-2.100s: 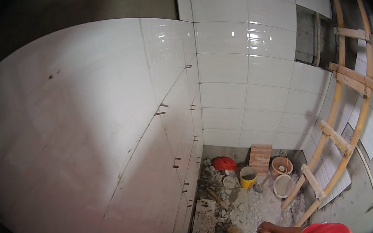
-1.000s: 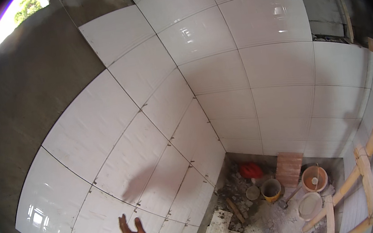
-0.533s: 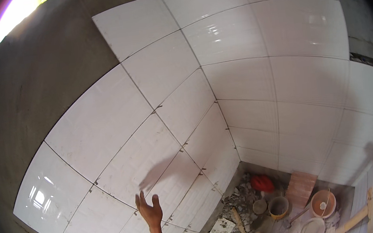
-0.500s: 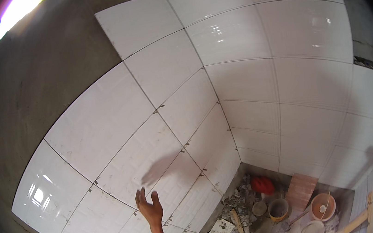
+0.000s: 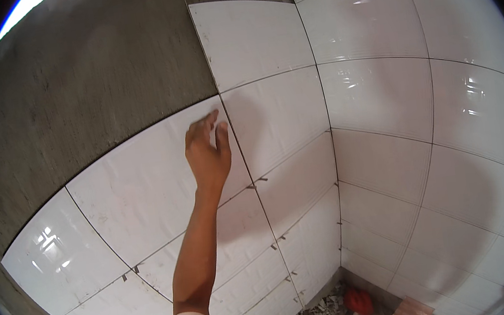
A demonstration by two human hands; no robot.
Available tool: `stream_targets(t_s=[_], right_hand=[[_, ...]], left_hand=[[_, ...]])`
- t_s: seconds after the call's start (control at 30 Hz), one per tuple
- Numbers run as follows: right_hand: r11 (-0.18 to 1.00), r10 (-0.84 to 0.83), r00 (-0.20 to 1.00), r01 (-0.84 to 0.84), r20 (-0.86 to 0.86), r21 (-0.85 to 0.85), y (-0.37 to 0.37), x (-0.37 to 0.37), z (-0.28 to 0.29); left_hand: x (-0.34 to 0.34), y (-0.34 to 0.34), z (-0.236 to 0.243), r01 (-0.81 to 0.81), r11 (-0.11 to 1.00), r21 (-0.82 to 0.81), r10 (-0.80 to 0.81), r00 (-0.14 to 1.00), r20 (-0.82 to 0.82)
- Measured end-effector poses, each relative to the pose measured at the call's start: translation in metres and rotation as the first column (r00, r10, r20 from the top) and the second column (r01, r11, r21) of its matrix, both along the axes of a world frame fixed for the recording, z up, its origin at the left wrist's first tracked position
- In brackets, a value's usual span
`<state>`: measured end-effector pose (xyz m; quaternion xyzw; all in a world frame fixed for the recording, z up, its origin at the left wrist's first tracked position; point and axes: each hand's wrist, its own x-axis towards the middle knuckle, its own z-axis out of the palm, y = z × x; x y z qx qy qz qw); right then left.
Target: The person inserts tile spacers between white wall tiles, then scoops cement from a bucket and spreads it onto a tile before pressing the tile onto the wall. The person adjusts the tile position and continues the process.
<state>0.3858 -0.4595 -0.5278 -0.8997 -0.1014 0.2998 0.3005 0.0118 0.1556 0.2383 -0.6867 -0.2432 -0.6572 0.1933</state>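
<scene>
My left hand [image 5: 207,147] is raised against the left wall, in front of a large white tile [image 5: 140,171]. Its fingers are loosely bent, with the thumb apart from them, and I see nothing held. The fingertips are close to that tile's upper right corner, beside the vertical joint; whether they touch it I cannot tell. Right of the joint is another white tile [image 5: 275,117], with a further one [image 5: 250,41] above it. Small dark spacers [image 5: 251,187] stick out of the joints lower down. My right hand is out of the picture.
Bare grey cement wall [image 5: 96,63] borders the tiles at the upper left. Glossy white tiles [image 5: 376,92] cover the adjoining right wall. Down in the corner are rubble [image 5: 324,312], a red object [image 5: 358,302] and a reddish ribbed piece [image 5: 409,312].
My left hand has risen along the wall from the lower tiles to the upper tile's corner, and a red sleeve now shows. The view has tilted upward, leaving most floor containers out.
</scene>
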Motion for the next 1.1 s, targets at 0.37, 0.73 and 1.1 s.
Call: stream_targets(t_s=[0.37,0.73,1.1], right_hand=[[0.852,0.324,0.945,-0.309,0.038,0.423,0.286,-0.009,0.124],[0.704,0.528,0.842,-0.508,0.112,0.497,0.381,-0.02,0.204],[0.673,0.573,0.81,-0.552,0.123,0.493,0.399,-0.01,0.207]], left_hand=[[0.038,0.073,0.1,-0.29,0.952,-0.098,0.301,0.943,0.142],[0.053,0.062,0.11,-0.331,0.914,-0.235,0.378,0.905,0.194],[0.045,0.054,0.11,-0.403,0.891,-0.209,0.433,0.894,0.119]])
